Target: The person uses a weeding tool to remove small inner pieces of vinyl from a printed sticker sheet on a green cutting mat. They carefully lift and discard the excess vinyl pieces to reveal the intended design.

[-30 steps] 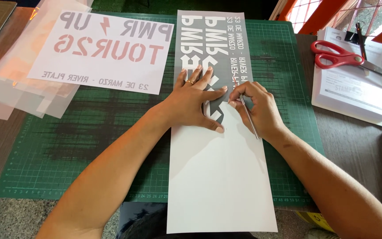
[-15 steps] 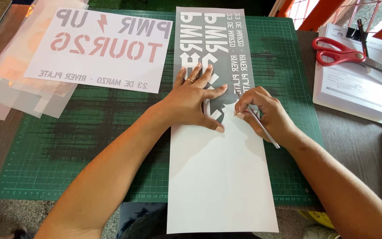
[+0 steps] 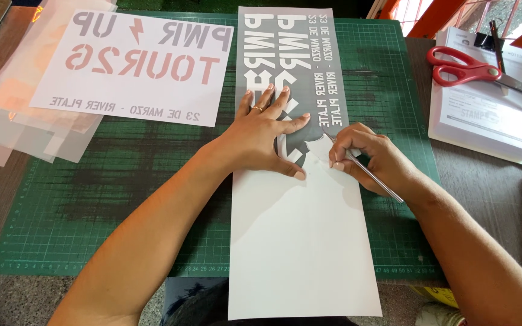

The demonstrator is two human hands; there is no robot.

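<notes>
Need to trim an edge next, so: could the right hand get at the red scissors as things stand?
Probably yes. The red scissors lie uncovered on the papers to the right, with nothing between them and the right hand. But its fingers hold a thin metal tool, which would need setting down first.

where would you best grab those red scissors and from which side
By the red handle loops, coming from above on the left side of the red scissors. The loops lie flat and exposed on the stack of papers, while the blades point right toward the table edge, probably awkward and less safe to pinch.
</notes>
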